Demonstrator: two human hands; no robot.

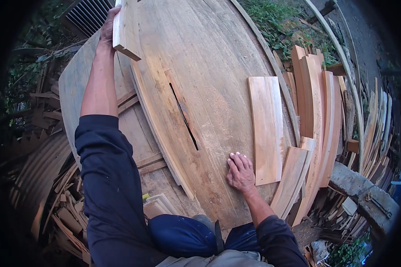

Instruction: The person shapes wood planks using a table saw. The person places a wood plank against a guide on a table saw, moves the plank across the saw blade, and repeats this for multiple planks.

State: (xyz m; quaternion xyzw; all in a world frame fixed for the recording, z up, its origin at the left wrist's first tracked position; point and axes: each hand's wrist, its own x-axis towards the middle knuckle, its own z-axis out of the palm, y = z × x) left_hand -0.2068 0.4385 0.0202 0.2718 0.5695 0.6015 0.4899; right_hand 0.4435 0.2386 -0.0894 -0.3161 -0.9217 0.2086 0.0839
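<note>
My left hand [108,26] is stretched out to the far left, gripping a pale wooden board [126,31] by its left side. That board is tilted on edge; its upper end runs out of the picture. My right hand [241,172] lies palm down on the wooden worktable [205,58], fingers apart and slightly bent, holding nothing. Just right of it a short, flat plank [266,129] rests on the tabletop. A narrow dark slot [183,116] cuts through the table between my two hands, with sawdust scattered around it.
Beyond the table's right edge stand several long planks [316,102], and shorter boards [289,178] lean by the near right corner. A concrete block [365,193] sits farther right. Wood offcuts [69,222] are heaped at the lower left. A slatted panel [87,18] is at the far left.
</note>
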